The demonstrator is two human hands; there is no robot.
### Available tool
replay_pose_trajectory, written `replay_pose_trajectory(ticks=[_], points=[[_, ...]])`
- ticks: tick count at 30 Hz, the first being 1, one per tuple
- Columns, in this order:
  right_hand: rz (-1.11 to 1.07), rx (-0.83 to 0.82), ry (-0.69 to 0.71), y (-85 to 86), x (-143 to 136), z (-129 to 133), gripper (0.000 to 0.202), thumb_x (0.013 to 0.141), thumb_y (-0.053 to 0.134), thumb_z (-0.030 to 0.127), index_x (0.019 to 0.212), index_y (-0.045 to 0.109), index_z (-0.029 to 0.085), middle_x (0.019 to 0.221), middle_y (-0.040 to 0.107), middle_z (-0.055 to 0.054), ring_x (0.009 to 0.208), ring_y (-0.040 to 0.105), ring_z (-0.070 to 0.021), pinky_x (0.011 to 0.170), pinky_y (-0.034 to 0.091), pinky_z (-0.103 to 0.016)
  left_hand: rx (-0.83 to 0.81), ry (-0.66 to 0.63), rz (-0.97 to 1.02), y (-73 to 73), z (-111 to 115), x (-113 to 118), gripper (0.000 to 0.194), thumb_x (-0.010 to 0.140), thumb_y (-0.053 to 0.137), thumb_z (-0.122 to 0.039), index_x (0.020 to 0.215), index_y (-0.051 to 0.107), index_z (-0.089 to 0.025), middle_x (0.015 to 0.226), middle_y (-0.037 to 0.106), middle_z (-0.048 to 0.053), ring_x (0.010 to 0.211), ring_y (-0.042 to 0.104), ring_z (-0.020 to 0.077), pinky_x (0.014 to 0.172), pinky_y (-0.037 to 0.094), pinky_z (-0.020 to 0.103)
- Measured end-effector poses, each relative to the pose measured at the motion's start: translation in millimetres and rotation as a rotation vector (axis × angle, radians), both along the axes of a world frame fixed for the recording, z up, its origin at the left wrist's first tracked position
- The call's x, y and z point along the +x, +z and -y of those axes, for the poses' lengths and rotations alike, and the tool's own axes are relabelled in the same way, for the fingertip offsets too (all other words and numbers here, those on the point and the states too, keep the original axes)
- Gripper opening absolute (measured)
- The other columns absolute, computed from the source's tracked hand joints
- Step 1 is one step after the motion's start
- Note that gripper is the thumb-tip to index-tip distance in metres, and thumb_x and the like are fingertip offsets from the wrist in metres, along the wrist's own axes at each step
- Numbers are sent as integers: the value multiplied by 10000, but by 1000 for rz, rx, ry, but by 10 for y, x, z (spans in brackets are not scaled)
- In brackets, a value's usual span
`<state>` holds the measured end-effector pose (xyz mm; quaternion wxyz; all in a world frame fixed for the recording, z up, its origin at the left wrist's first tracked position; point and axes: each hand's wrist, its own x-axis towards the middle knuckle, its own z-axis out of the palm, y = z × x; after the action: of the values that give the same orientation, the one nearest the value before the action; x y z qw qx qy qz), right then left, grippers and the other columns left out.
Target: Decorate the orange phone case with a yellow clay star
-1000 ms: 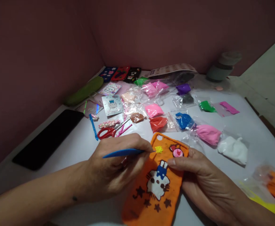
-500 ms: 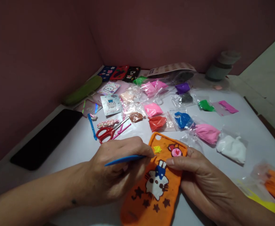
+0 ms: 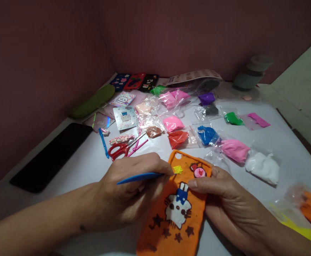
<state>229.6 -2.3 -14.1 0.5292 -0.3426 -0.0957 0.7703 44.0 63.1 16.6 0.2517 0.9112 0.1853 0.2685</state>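
Observation:
Pinched in my left hand (image 3: 136,188) is a blue modelling tool (image 3: 138,177), its tip at the edge of a small yellow star (image 3: 178,170). The star lies on an orange clay-covered phone case (image 3: 176,227), near the camera hole. My right hand (image 3: 224,195) grips the case's right side, thumb on its face and fingers behind. A white cat figure in blue (image 3: 178,209) appears upside down on the case, with several dark brown stars below it. A pink round decoration with a red centre (image 3: 199,172) sits near the right thumb.
Red-handled scissors (image 3: 120,150) and another blue tool (image 3: 103,143) lie beyond my left hand. A black phone (image 3: 54,156) is at left. Several clay bags, including a blue one (image 3: 208,135) and a white one (image 3: 262,167), spread behind the case. A jar (image 3: 251,74) stands at back right.
The tool tip has shifted slightly up and left, closer to the yellow star. Both hands keep their holds, and the case stays nearly in place.

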Motion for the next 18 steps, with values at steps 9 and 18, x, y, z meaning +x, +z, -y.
replay_pose_trajectory(ticks=[9,18], points=[[-21,5,-3,7,12,25,377,657,679,-11,972,718,192,901,768,-57,874,729,-241,897,544,-393,-35,14,-34,22,34,28,234,847,439,-5,917,642,-99,746,688,25,620,630,70,564,486,128],[-16,-6,3,-4,21,37,345,677,654,-18,935,711,204,879,755,-34,895,720,-228,898,539,-378,-76,10,0,-7,5,4,195,875,480,-28,932,645,-115,764,685,43,639,636,97,559,509,151]])
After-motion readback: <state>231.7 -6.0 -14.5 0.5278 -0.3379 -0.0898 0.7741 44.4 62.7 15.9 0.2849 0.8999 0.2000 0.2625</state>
